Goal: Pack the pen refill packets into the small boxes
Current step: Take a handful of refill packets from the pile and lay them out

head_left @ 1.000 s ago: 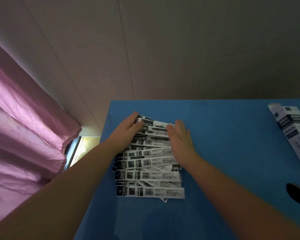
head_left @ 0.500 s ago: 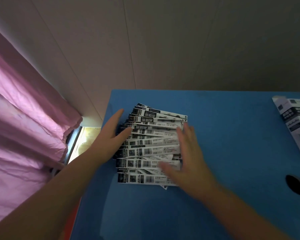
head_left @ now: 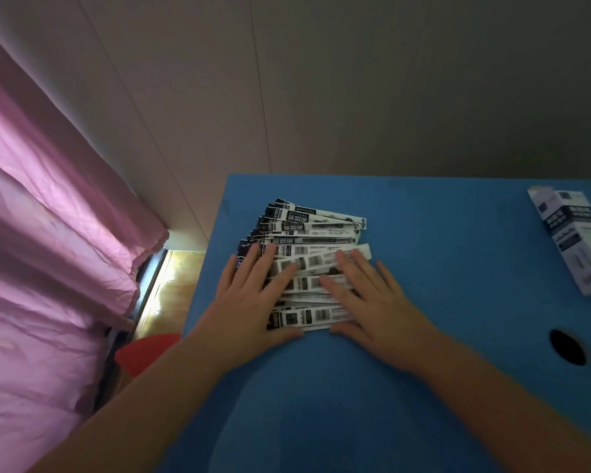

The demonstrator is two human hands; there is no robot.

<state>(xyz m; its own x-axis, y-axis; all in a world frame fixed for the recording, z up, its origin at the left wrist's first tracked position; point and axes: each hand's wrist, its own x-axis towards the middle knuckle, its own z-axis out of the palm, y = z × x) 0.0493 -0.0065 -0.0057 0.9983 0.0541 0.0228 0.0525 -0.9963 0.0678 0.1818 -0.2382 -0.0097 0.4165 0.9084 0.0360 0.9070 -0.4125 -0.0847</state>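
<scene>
Your left hand [head_left: 249, 302] and right hand [head_left: 369, 298] lie flat, fingers straight, on the fanned refill packets [head_left: 316, 230]. Neither grip grasps anything. The small box [head_left: 575, 240] sits well apart on the blue worktop [head_left: 440, 268].

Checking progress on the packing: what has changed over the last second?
Both hands came down flat onto the near half of the refill packets: left hand from the stack's left edge, right hand back onto it. Nothing gripped. The small box remains at right.
</scene>
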